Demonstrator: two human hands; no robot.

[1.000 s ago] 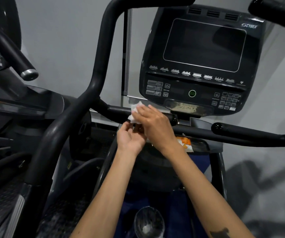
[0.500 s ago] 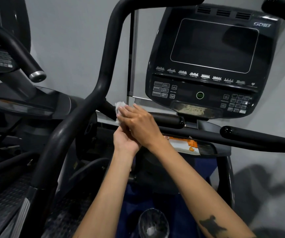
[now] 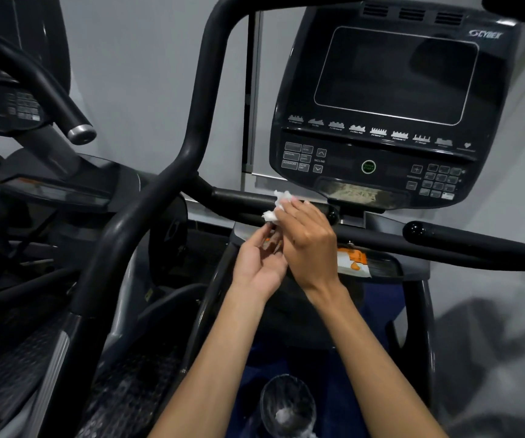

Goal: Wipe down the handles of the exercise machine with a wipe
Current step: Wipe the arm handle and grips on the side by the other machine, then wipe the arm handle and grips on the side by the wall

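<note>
head view, centre of the frame: the exercise machine point(image 3: 390, 99) carries a short horizontal handle point(image 3: 242, 197) under its console, and the white wipe point(image 3: 275, 208) sits bunched against it. the risk i judge: the wad is small and crumpled, so it could slip out or skim only the top of the bar, leaving the underside unwiped. right hand point(image 3: 308, 245) grip pinches the wipe with curled fingers. left hand point(image 3: 261, 263) grip is loosely spread, fingertips up near the wipe; contact unclear.
</note>
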